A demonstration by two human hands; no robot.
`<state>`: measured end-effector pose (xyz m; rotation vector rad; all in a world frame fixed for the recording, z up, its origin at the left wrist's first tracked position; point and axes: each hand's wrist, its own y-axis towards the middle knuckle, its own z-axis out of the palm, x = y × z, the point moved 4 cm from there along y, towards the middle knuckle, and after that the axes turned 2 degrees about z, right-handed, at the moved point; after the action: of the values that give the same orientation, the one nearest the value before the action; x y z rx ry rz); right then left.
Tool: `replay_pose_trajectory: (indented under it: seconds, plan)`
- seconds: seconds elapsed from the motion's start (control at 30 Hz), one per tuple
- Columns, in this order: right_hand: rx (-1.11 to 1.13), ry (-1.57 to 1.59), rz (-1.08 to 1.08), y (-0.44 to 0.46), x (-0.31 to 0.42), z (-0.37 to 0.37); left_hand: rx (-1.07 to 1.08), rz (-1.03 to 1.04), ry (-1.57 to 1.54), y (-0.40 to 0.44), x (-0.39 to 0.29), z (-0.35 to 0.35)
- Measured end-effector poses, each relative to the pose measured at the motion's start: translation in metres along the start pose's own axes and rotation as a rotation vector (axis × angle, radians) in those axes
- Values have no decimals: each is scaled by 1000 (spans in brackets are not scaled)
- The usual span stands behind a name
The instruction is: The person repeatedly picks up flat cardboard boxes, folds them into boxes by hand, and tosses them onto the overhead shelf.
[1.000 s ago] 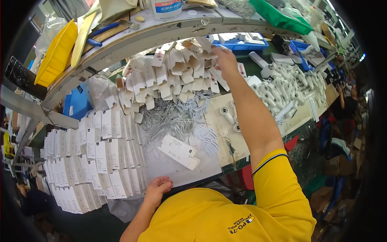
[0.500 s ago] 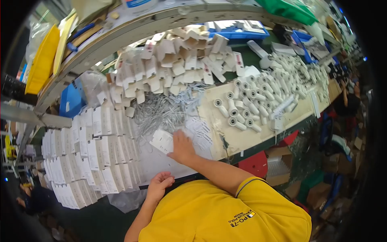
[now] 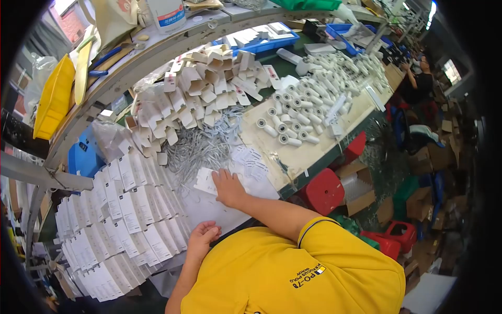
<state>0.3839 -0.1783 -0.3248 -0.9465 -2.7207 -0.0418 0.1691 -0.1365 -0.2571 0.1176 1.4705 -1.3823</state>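
Note:
My right hand point(image 3: 228, 187) lies on the right part of a flat white box point(image 3: 205, 180) on the table, its fingers spread over it. My left hand point(image 3: 204, 233) rests at the table's front edge with fingers curled; whether something small is inside is hidden. Beyond the white box is a heap of grey cables point(image 3: 198, 152), with a spread of small white printed slips point(image 3: 250, 163) to its right. Rows of stacked white boxes point(image 3: 133, 209) stand to the left of my left hand.
Open white cartons point(image 3: 201, 83) are heaped at the back. White cylindrical devices point(image 3: 298, 112) cover part of a beige board point(image 3: 261, 141) on the right. A shelf point(image 3: 125, 55) crosses above. Red stools point(image 3: 323, 192) stand beyond the front edge. Another person point(image 3: 420, 81) is far right.
Over the last second my right hand came down from the carton heap onto the flat white box. Since half a second ago it has barely moved; the camera view has turned.

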Motion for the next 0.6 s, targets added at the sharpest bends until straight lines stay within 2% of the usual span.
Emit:
replay_pose_trajectory:
  seconds: [0.27,0.43,0.57,0.6]
  plan:
    - [3,91,91,-19,0,-5,84,21,-34,-1,5,-18]
    - [-202,-182,66,-28,3,20,58,8,7,1,-1,-8]
    - [13,17,55,-25,-1,-1,24,-18,-9,6,2,-4]
    - [9,15,60,-21,-5,-4,30,-17,-6,9,-1,-1]
